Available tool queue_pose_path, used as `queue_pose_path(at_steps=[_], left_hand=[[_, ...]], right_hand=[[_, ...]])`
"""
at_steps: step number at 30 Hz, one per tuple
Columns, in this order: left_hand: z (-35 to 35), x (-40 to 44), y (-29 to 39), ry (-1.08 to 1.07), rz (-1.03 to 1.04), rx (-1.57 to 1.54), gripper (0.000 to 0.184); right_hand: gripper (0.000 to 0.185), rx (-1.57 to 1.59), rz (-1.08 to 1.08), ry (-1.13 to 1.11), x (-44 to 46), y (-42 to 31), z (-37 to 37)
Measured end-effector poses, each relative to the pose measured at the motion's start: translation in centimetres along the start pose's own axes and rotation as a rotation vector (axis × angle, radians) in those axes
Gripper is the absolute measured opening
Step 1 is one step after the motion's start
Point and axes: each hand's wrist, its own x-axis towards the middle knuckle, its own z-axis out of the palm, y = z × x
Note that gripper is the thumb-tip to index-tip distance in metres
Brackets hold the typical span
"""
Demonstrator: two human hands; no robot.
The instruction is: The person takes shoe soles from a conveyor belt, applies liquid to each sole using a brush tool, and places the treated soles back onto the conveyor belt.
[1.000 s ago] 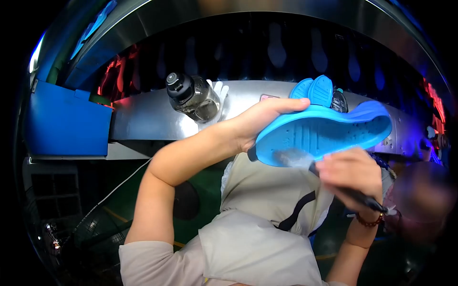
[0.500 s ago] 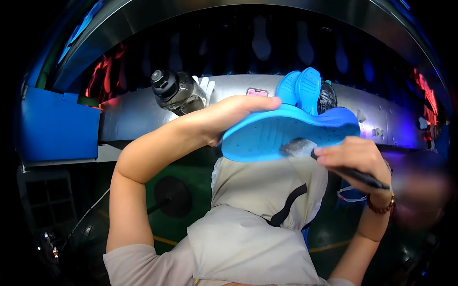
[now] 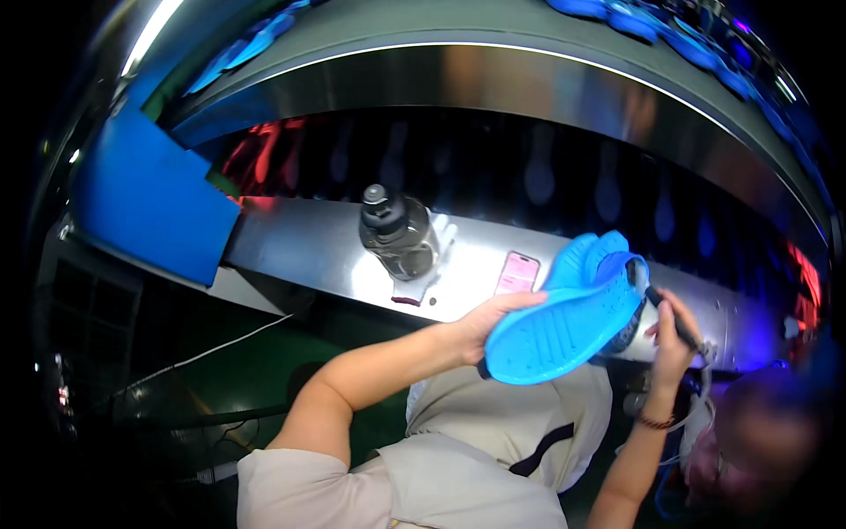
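Note:
My left hand [image 3: 483, 328] grips the wide end of a blue shoe sole [image 3: 551, 335], its thumb on the upper edge. The sole's ridged, hollow inner face shows, and it tilts up to the right. In my right hand [image 3: 674, 335] is a brush with a black handle [image 3: 677, 321]; its pale bristles [image 3: 636, 276] reach into the sole's narrow far end. Behind the held sole, more blue soles [image 3: 586, 254] stand on the metal ledge. A dark object [image 3: 624, 337] is partly hidden beside them.
A dark bottle [image 3: 398, 234] stands on the metal ledge [image 3: 308, 247] near a white glove [image 3: 443, 236]. A pink-screened phone [image 3: 518, 273] lies to its right. Blue soles [image 3: 696, 48] line the upper belt. A blue panel [image 3: 150, 198] is at left, a blurred person [image 3: 749, 432] at lower right.
The view has shifted, showing the upper belt. The held sole is now tilted more steeply. The brush has moved from the middle of the sole to its narrow end.

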Motion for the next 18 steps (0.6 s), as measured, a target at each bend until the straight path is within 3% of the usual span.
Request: queue_pose_path(at_steps=[2, 4, 6, 7, 8, 9, 10, 14, 15, 16, 17, 18], left_hand=[[-0.6, -0.3, 0.3, -0.008, 0.085, -0.01, 0.048], [-0.9, -2.6, 2.3, -0.105, 0.318, 0.108, 0.052], [0.2, -6.0, 6.2, -0.006, 0.792, 0.381, 0.054], [1.1, -7.5, 8.5, 0.068, 1.035, 0.468, 0.055], [2.0, -8.4, 11.9, -0.4, 0.849, -0.043, 0.056], [1.0, -9.3, 15.6, -0.688, 0.935, 0.419, 0.057], [0.4, -9.4, 16.9, -0.684, 0.908, 0.377, 0.057], [0.5, -7.7, 20.3, -0.213, 1.228, -0.247, 0.054], [-1.4, -6.1, 18.5, -0.429, 0.988, -0.095, 0.042], [-3.8, -3.6, 15.3, -0.43, 0.688, 0.026, 0.037], [-3.1, -1.7, 10.2, 0.019, 0.63, 0.457, 0.034], [-7.0, 1.9, 4.6, 0.14, 0.345, 0.455, 0.037]], right_hand=[[0.02, 0.101, -0.062, -0.158, -3.2, -1.3, 2.1], [0.023, 0.373, -0.216, -0.441, -4.2, -1.4, -0.1], [0.026, 0.781, -0.158, -0.318, -4.5, 0.8, -1.3], [0.027, 0.816, -0.136, -0.187, -4.3, 1.9, -1.7], [0.028, 0.733, -0.098, -0.13, -3.8, 2.3, -1.9], [0.027, 0.739, -0.051, -0.148, -3.4, 2.8, -2.0], [0.027, 0.793, 0.03, -0.119, -3.4, 2.6, -1.7], [0.031, 0.901, 0.083, 0.014, -3.6, 4.3, -1.6], [0.031, 0.917, 0.09, 0.029, -4.0, 4.6, -1.7], [0.03, 0.925, 0.116, 0.054, -4.6, 5.1, -1.8], [0.03, 0.923, 0.146, 0.069, -5.2, 5.5, -1.9], [0.029, 0.921, 0.176, 0.082, -5.6, 5.8, -2.0]])
